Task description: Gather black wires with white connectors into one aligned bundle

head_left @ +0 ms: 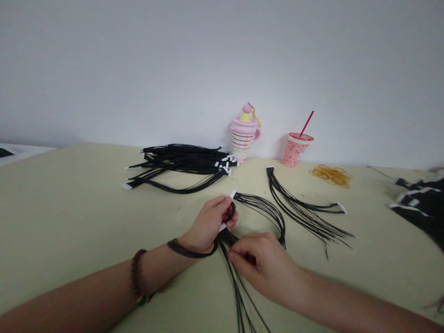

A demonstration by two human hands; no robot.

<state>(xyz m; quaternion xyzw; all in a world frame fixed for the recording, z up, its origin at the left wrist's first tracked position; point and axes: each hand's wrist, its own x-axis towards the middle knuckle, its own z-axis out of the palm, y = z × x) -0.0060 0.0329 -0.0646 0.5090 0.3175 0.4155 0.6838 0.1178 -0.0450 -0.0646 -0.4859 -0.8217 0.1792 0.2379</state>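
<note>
Both hands meet over a bundle of thin black wires (pixel 243 217) lying on the pale worktop (pixel 69 208). The left hand (pixel 211 224) is closed around the looped part near a white tag, and the right hand (pixel 258 263) pinches the strands just beside it, their loose ends trailing toward the person. Beyond the left hand lies a larger pile of black wires (pixel 180 164); beyond the right, a second spread bundle (pixel 305 208), rubber bands (pixel 331 175), a pink cup with a straw (pixel 296 149) and a striped mug (pixel 243 136).
</note>
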